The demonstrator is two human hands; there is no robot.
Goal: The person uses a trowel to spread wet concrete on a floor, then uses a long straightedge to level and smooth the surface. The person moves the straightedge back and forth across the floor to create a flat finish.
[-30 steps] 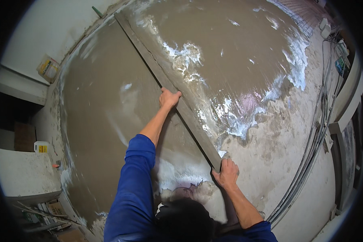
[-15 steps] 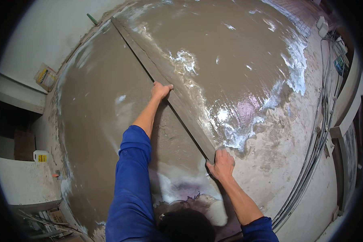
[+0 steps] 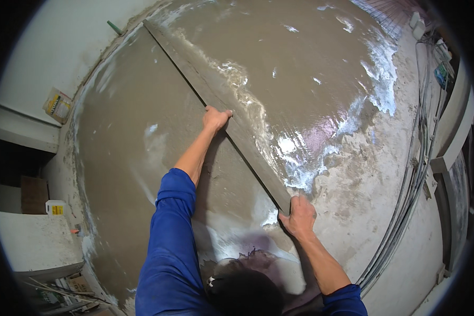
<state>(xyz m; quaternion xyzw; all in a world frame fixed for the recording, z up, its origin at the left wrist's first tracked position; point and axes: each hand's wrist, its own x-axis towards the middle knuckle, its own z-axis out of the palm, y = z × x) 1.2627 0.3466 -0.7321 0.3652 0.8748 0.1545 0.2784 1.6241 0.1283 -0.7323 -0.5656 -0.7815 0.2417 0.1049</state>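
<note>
A long grey screed board lies slantwise across wet grey cement, its far end close to the wall at upper left. Near the board's middle, my left hand is closed over it, fingers on the left edge and thumb across the top. At the near end, my right hand grips the board's corner. A low ridge of wet cement runs along the board's right side. Watery, shiny cement spreads beyond that ridge.
Bare rough concrete borders the wet area at right. A bundle of grey cables curves along it. At the left wall are a yellow-and-white bag, a white jug and a green stick-like object.
The board's near end and both hands have shifted right, toward the wet ridge and shiny cement. Both hands keep their hold. The board's far end has barely moved.
</note>
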